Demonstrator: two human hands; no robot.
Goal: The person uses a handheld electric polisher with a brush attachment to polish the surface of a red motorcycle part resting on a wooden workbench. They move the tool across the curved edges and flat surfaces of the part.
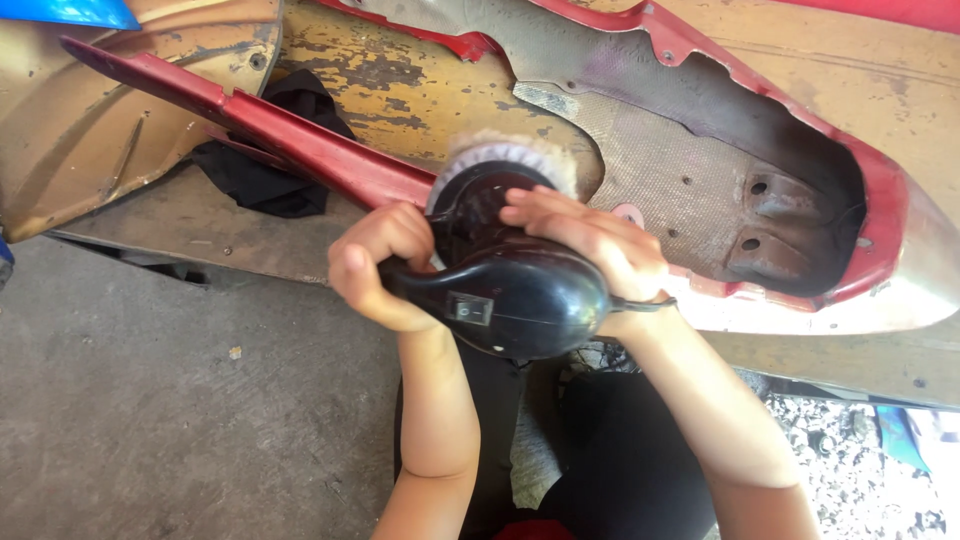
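Observation:
A black electric polisher (515, 290) with a round white fluffy pad (520, 155) presses against a red body panel (330, 160) that lies inside-up on a worn wooden board (420, 90). My left hand (380, 265) is wrapped around the polisher's side handle. My right hand (590, 240) lies over the top of the machine's body, fingers spread toward the pad. The panel's grey inner shell (680, 170) opens to the right of the pad.
A black cloth (270, 165) lies under the panel's red edge at the left. Grey concrete floor (150, 400) fills the lower left. A tan metal piece (90, 120) sits at the upper left. Gravel and a blue scrap (900, 435) are at the lower right.

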